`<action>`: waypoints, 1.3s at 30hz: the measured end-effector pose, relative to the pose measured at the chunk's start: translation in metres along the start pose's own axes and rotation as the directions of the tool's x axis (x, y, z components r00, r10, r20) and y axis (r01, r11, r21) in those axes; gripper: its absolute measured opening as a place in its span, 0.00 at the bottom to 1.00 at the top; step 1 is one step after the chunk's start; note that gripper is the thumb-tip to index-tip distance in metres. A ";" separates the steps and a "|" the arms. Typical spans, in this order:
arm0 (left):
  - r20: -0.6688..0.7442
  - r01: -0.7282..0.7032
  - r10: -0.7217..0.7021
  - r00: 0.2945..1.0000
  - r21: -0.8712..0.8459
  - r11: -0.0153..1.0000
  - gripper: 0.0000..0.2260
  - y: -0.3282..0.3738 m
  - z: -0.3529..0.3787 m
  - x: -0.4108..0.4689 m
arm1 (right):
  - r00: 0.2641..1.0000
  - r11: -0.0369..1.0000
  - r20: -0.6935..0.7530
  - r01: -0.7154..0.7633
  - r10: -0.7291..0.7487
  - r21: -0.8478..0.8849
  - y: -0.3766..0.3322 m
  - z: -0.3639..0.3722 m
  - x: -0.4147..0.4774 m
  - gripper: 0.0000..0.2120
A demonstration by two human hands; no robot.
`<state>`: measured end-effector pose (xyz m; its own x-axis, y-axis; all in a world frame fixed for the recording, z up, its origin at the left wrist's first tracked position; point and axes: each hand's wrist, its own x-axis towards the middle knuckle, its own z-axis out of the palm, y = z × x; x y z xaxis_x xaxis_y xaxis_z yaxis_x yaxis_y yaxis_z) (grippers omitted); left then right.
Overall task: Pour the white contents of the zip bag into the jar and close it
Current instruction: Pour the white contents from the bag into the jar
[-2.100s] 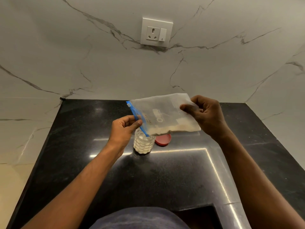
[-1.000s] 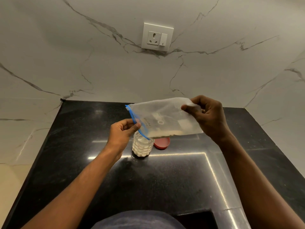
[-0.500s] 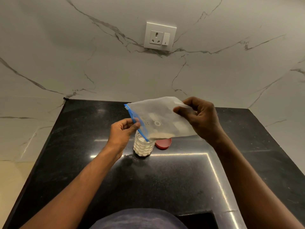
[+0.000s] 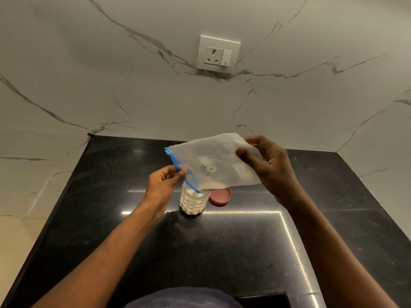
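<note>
A clear zip bag with a blue zip strip hangs tilted above a small dimpled glass jar, its open corner pointing down into the jar's mouth. A little white content lies in the bag's lowest corner, and the jar is nearly full of white. My left hand pinches the blue zip edge beside the jar. My right hand grips the bag's raised far end. The red lid lies flat on the counter just right of the jar.
The black stone counter runs to a white marble wall with a socket and switch plate. The counter's left edge drops off beside a pale floor. A dark recess shows at the bottom right near my body.
The white contents in the bag have shrunk to a small heap at the low corner while the jar has filled. My right hand has raised the bag's far end slightly.
</note>
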<state>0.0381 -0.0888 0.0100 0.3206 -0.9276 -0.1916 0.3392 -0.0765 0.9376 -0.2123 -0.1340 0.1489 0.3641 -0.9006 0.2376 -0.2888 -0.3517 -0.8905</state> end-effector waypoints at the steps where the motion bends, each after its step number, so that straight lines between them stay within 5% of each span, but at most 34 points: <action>1: -0.012 0.019 -0.019 1.000 -0.019 1.000 0.07 -0.001 -0.001 0.000 | 0.997 0.998 0.058 -0.038 0.041 -0.057 0.004 -0.003 -0.002 0.19; 4: -0.034 0.048 -0.050 0.998 -0.061 0.997 0.07 -0.003 -0.004 -0.001 | 0.984 0.961 0.135 -0.075 0.113 -0.265 0.015 -0.011 -0.011 0.27; 9: -0.046 0.071 -0.074 0.996 -0.066 0.995 0.09 -0.006 -0.002 -0.001 | 0.998 0.974 -0.059 0.024 -0.038 -0.226 0.017 -0.010 -0.017 0.10; 13: -0.055 0.088 -0.093 0.994 -0.083 0.993 0.09 -0.007 -0.003 -0.003 | 0.988 0.942 -0.077 0.100 -0.131 -0.321 0.016 0.003 -0.016 0.09; 17: -0.057 0.083 -0.088 0.995 -0.086 0.993 0.10 -0.006 -0.004 -0.005 | 0.988 0.951 -0.058 0.124 -0.146 -0.285 0.018 0.004 -0.013 0.03; 26: -0.069 0.052 -0.058 0.996 -0.080 0.995 0.08 -0.008 -0.002 -0.006 | 0.968 0.950 -0.107 0.198 -0.229 -0.243 0.014 0.001 -0.012 0.04; 30: -0.075 0.048 -0.057 0.996 -0.110 0.993 0.08 -0.007 -0.003 -0.006 | 0.973 0.944 -0.018 0.219 -0.230 -0.246 0.014 0.006 -0.015 0.06; 39: -0.064 0.020 -0.027 0.998 -0.109 0.994 0.09 -0.004 -0.002 -0.009 | 0.957 0.965 -0.156 0.225 -0.245 -0.137 0.018 0.022 -0.020 0.09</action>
<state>0.0353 -0.0798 0.0071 0.3674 -0.8998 -0.2354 0.4403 -0.0546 0.8962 -0.2054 -0.1171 0.1200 0.2809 -0.8155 0.5060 -0.3181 -0.5765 -0.7526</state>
